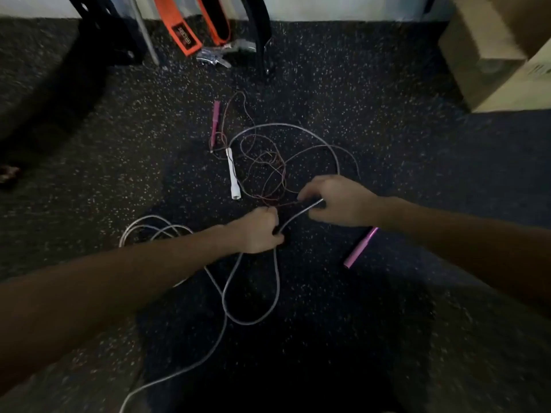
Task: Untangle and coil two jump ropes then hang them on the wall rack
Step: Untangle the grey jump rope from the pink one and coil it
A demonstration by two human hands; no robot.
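Two jump ropes lie tangled on the dark speckled floor. The thick grey rope (277, 281) loops near me and runs out past a white handle (232, 174). A thin reddish rope (268, 165) is knotted in the middle, with one pink handle (215, 120) at the far side and another pink handle (360, 248) under my right forearm. My left hand (258, 231) grips the grey rope where it bends. My right hand (337, 201) pinches the grey rope a short way along, beside strands of the thin rope.
Black rack legs (262, 34), orange straps (182, 31) and a metal clip (214, 56) sit at the far wall. Cardboard boxes (501, 64) stand at the right. More grey loops (155, 231) lie on the floor at my left.
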